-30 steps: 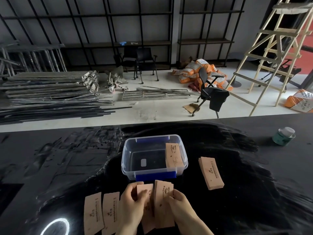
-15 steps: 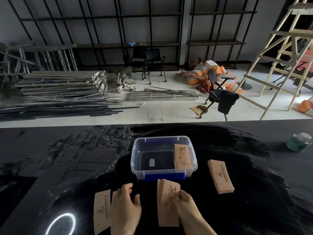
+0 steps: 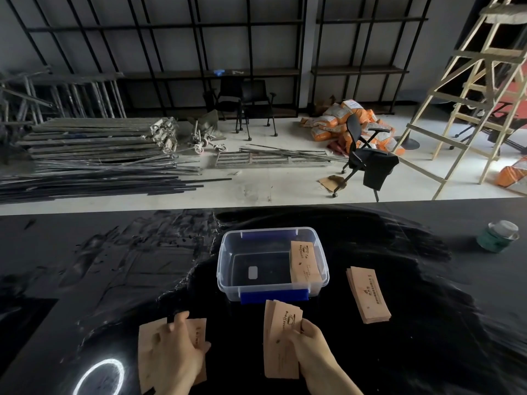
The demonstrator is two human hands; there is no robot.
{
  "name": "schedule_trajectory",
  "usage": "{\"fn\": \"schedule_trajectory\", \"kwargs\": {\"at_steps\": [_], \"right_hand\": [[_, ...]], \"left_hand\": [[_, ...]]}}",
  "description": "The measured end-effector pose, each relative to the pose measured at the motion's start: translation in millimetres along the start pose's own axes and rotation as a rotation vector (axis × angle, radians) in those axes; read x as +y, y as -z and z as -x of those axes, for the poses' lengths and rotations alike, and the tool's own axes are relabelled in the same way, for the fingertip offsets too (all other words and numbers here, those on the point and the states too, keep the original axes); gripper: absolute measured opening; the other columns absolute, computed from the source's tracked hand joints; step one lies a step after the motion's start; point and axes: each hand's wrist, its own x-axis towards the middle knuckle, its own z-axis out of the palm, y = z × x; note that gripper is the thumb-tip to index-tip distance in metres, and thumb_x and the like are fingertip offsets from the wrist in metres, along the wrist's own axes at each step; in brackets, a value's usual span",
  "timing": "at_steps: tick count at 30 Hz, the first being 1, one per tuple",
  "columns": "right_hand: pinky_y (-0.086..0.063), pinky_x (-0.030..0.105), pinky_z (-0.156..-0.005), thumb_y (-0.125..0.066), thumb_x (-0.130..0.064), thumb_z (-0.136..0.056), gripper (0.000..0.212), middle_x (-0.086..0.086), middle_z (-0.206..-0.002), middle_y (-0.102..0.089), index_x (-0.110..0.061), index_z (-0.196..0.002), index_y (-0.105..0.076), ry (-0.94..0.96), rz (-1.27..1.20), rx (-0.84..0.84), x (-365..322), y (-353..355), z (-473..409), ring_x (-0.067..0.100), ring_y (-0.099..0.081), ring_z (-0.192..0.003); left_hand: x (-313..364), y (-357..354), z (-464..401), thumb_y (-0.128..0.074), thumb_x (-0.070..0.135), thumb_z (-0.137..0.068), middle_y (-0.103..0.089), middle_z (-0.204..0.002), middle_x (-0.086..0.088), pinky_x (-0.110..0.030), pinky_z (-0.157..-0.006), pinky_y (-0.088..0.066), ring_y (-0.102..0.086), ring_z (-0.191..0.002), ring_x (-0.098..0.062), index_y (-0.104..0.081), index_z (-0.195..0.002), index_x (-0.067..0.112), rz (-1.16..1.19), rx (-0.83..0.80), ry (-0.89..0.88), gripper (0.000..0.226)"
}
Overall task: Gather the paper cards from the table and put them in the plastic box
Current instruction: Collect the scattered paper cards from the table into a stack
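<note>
A clear plastic box point(image 3: 228, 276) with blue clips stands on the black table, with tan paper cards point(image 3: 303, 262) leaning against its right inner wall. My right hand point(image 3: 312, 344) grips a small stack of cards point(image 3: 281, 337) just in front of the box. My left hand point(image 3: 178, 352) lies flat with spread fingers on two cards point(image 3: 147, 352) lying side by side at the near left. Another stack of cards point(image 3: 368, 293) lies on the table right of the box.
A green tin with a pale lid point(image 3: 497, 236) stands at the far right of the black table point(image 3: 85, 266). A bright ring of light point(image 3: 99, 376) reflects at the near left. Beyond the table edge are metal bars, chairs and a wooden ladder.
My hands have parted: the left slid left onto the flat cards, the right kept the gathered stack. The view has shifted, so everything sits further right.
</note>
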Motion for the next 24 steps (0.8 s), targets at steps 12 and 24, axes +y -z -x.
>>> {"fn": "schedule_trajectory", "kwargs": {"at_steps": [12, 24], "right_hand": [[-0.058, 0.029, -0.047, -0.06, -0.002, -0.098, 0.012, 0.006, -0.076, -0.079, -0.009, -0.094, -0.069, 0.072, -0.013, -0.07, -7, -15, 15, 0.02, -0.077, -0.067], [-0.066, 0.04, -0.064, -0.062, -0.005, -0.099, 0.013, 0.009, -0.084, -0.083, -0.008, -0.099, -0.074, 0.215, -0.025, -0.166, -9, -16, 26, 0.027, -0.08, -0.077]], "left_hand": [[51, -23, 14, -0.077, 0.006, -0.083, -0.075, -0.096, 0.005, -0.033, -0.085, -0.054, -0.069, -0.093, -0.008, -0.067, -0.097, 0.038, 0.88, -0.078, -0.08, 0.036], [63, -14, 24, -0.065, 0.007, -0.094, -0.072, -0.11, 0.009, -0.021, -0.089, -0.055, -0.067, -0.101, -0.001, -0.068, -0.125, 0.021, 0.888, -0.129, -0.18, 0.033]]}}
